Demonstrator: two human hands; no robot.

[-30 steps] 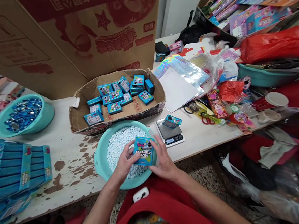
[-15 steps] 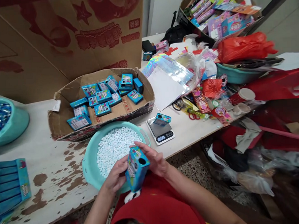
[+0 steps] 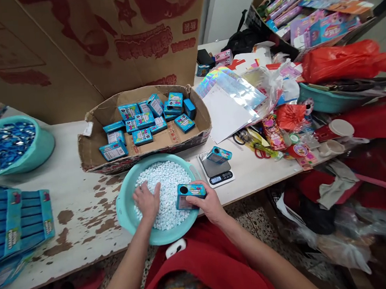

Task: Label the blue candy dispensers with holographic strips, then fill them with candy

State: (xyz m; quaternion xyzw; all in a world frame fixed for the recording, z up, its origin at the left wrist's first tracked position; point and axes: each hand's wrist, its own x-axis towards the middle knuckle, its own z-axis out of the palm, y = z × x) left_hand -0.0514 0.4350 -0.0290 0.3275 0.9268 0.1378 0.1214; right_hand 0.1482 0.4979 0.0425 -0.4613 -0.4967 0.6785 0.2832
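Note:
My right hand grips a blue box with a round dark hole in its top, above the right part of a teal basin. The basin holds many small white pieces. My left hand rests on the white pieces at the basin's left side, its fingers spread. Another blue box stands on a small scale just right of the basin. Behind the basin, an open cardboard tray holds several blue boxes.
On the left are a teal bowl of blue shiny packets and stacked blue cartons. To the right lie silvery sheets, scissors, cups, a red bag and a box of colourful packages. A large cardboard box stands behind.
My left hand has let go of the blue box and moved left onto the white pieces. The box is now in my right hand alone, over the basin. The view has shifted slightly.

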